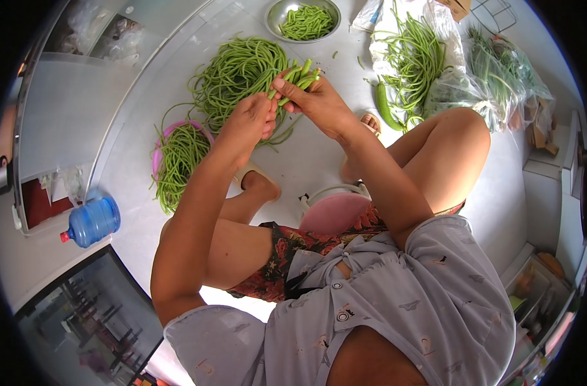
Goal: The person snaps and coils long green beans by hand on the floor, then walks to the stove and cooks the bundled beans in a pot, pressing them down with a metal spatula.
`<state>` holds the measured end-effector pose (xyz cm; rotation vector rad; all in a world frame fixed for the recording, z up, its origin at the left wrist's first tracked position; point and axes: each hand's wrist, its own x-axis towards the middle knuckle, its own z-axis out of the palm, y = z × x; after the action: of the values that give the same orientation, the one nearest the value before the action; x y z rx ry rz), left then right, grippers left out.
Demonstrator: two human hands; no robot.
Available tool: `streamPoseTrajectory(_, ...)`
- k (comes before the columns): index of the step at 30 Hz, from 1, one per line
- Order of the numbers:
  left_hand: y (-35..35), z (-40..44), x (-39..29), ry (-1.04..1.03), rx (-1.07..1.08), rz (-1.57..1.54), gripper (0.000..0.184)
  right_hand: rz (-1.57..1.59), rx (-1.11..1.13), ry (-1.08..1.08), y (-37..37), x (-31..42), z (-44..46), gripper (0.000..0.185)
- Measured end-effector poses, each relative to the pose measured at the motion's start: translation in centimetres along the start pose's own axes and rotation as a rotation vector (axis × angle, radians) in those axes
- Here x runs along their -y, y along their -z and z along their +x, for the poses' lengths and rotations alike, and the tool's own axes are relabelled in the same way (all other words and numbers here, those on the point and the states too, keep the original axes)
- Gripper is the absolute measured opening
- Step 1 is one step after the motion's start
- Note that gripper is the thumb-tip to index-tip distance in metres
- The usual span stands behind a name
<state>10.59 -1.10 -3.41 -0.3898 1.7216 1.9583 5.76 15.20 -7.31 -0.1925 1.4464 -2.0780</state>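
your right grip (324, 106): closed, with the thumb pressed over a small bunch (301, 78) of long green beans. the tops of the beans poke out past your thumb.
your left grip (247, 121): curled nearly shut, with the finger ends right by the low end of the bunch. you cannot tell if it pinches a bean, as your own fingers hide that spot.
the bunch: up in front of you, in your right grip, over the edge of the big pile as you look down.
big pile (232, 74): long beans in a loose, curly heap on the gray floor (306, 151), just past your left grip.
bowl (273, 24): shiny metal, past the big pile, with short bean bits (306, 22) in it.
pink basket (157, 157): on your left, full of long beans (184, 151) that hang over its rim.
white bag (381, 48): on your right, with more long beans (412, 61) lying on it.
fat green veggie (386, 108): beside those beans, near your right foot.
clear bag (499, 87): farther right, with leafy greens inside.
pink stool (332, 213): between your legs.
blue jug (95, 220): far left, tipped on its side, red cap on.
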Motion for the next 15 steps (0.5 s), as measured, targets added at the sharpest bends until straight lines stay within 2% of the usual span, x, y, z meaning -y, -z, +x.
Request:
streamPoseTrajectory(7, -0.6, -0.2, -0.4, -0.006, -0.138, 0.159, 0.019, 0.062, -0.067, 0.094, -0.5, -0.5, 0.2, 0.019)
streamPoseTrajectory(11, 0.0, 0.2, 0.3, -0.047, -0.112, 0.183, 0.02, 0.141, -0.055, 0.091, -0.6, -1.1, 0.4, 0.017)
streamPoseTrajectory(15, -0.1, 0.3, 0.6, -0.102, -0.145, 0.25, 0.022, 0.525, -0.023, -0.073, -0.3, -2.3, 0.9, 0.016)
